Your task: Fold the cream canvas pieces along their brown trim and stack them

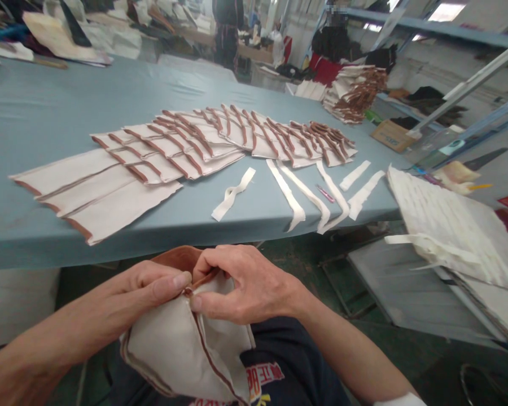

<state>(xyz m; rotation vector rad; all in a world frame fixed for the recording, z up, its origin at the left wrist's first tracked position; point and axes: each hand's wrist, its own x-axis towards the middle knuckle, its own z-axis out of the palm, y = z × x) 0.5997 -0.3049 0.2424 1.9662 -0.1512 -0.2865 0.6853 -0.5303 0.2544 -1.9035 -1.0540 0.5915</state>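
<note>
**Both hands pinched on a trimmed cloth piece, over the lap**

Table (pixel 46 113), grey-blue, lies ahead of both hands & runs well out to the left. It carries the laid-out stock, near the edge so it looks within easy reach.

Fanned row of cloth pieces (pixel 186 149): ahead of the hands, cream w/ brown trim, overlapped like shingles so each trimmed edge shows. Approx 20+ (overlaps too tight for an exact count); the 3 nearest the left hand are wider & lie flatter.

Cream sheet stack (pixel 449 225): well to the right of the right hand, on a lower, tilted surface, loose strips across it.

Second pile of trimmed pieces (pixel 353 93): far ahead-right, 1 heap, count not readable.

Cloth piece in hand (pixel 182 344): 1, cream w/ brown piping, draped over the lap just below both hands. Judged held low & close so the seam edge sits right under the eyes.

Left hand (pixel 152 285): closed, thumb & fingers nipping the brown edge at its top.

Right hand (pixel 245 285): closed too, fingers curled over the same edge, thumb underneath, touching the left thumb tip (the two grips keep that short stretch taut, I'd say).

White strips (pixel 232 194): ahead of the right hand, approx 6, some hanging off the table edge.

Small pink tool (pixel 325 193): 1, between the strips; too small to ID.
</note>
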